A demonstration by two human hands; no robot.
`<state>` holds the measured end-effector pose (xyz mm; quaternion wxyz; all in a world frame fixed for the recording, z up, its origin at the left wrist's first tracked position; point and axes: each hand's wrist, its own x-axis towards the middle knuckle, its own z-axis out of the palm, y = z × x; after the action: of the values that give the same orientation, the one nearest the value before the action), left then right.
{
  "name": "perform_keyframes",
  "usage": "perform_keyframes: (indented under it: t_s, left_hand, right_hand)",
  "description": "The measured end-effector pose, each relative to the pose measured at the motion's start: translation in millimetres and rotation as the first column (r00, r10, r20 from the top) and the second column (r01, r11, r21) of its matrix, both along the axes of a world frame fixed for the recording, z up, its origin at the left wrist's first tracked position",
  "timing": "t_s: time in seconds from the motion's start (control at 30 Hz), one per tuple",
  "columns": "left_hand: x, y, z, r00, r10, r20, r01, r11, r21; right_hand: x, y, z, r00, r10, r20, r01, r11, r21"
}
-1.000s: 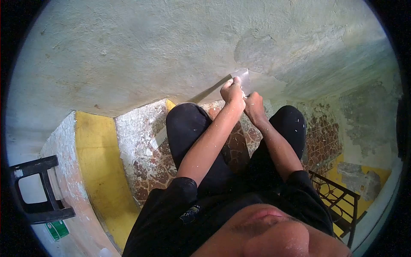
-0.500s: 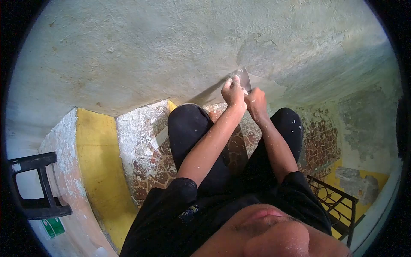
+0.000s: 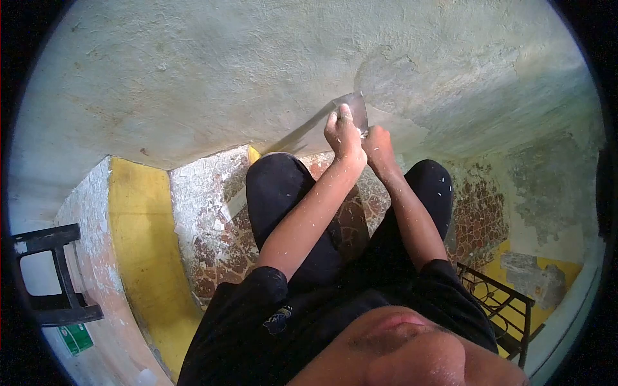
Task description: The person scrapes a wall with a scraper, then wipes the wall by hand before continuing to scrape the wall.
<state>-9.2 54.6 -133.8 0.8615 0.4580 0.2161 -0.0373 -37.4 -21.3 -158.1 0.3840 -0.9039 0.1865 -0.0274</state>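
A wide metal scraper [image 3: 358, 114] stands with its blade at the rough, pale grey-green wall [image 3: 257, 71]. My right hand [image 3: 378, 148] is closed around the lower end of the tool, its handle hidden in the fist. Beside it, my left hand [image 3: 344, 136] is closed on the blade's left side, with the thumb laid up along the metal. The two hands touch or nearly touch. White flakes cling to both hands and forearms. To the right of the blade is a smoother, paler patch of wall [image 3: 399, 122].
My bent knees [image 3: 280, 193] flank the forearms. Below lies a brown patterned floor [image 3: 215, 267] strewn with white flakes. At left are a yellow-painted ledge [image 3: 145, 238] and a black plastic stool [image 3: 64, 276]. A black metal railing [image 3: 496, 296] stands at lower right.
Both hands and the scraper have shifted a little up and to the left along the wall. The grip looks the same. The whole view has moved slightly.
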Motion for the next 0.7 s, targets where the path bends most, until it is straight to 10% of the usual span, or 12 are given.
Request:
perform_keyframes:
  t_s: [0.3, 0.63, 0.7]
  left_hand:
    - [6.3, -11.6, -39.3, 0.99, -0.072, -0.119, 0.074, 0.997, 0.01]
    - [6.0, -9.7, -34.9, 0.944, -0.223, -0.242, 0.217, 0.975, -0.05]
    - [6.2, -8.6, -35.0, 0.942, -0.22, -0.254, 0.215, 0.975, -0.05]
  right_hand:
    - [-18.6, -25.6, -20.1, 0.915, 0.057, -0.4, 0.041, 0.971, 0.234]
    - [-25.2, -30.2, -46.1, 0.938, 0.041, -0.345, 0.046, 0.97, 0.24]
    - [-22.2, -30.5, -77.4, 0.992, -0.033, -0.122, 0.036, 0.999, 0.02]
